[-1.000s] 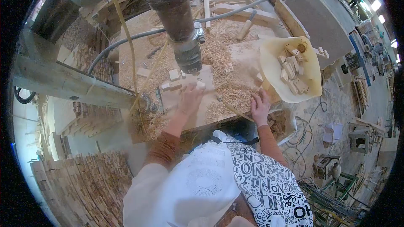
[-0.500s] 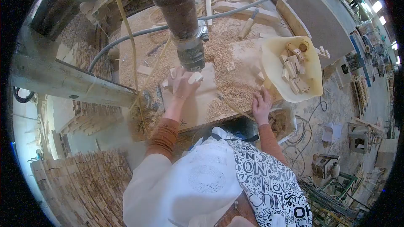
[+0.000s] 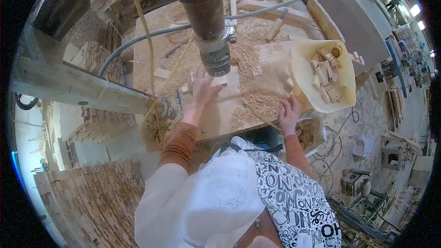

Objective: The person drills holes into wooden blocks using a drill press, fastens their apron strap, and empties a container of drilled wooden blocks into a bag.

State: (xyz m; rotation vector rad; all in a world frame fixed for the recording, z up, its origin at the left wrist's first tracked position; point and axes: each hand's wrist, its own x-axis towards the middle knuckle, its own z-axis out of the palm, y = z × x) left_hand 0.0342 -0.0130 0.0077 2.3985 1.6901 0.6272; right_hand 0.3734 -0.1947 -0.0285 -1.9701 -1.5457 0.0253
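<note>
Below the drill-like machine head (image 3: 216,59), my left hand (image 3: 204,93) is closed on a small pale wooden block (image 3: 219,81). The thumb lies along its near side, and the machine head hides part of the block. Another pale piece of wood (image 3: 186,89) sits just left of these fingers. My right hand (image 3: 289,114) rests at the front right edge of the worktable, its fingers loosely bent and slightly apart. Just beyond it are a yellowish wood piece (image 3: 296,91) and a cream tub (image 3: 347,89) with several drilled wooden blocks (image 3: 324,73).
Wood shavings (image 3: 257,94) cover much of the worktable. A grey hose (image 3: 151,36) and a yellow cord (image 3: 148,32) cross in front of the machine. A wooden-handled tool (image 3: 277,26) lies at the back. Stacked wood (image 3: 92,197) stands at lower left.
My left hand and the wooden block have shifted slightly away from me, so the block sits closer under the machine head. My right hand stays by the table edge. The view has shifted slightly.
</note>
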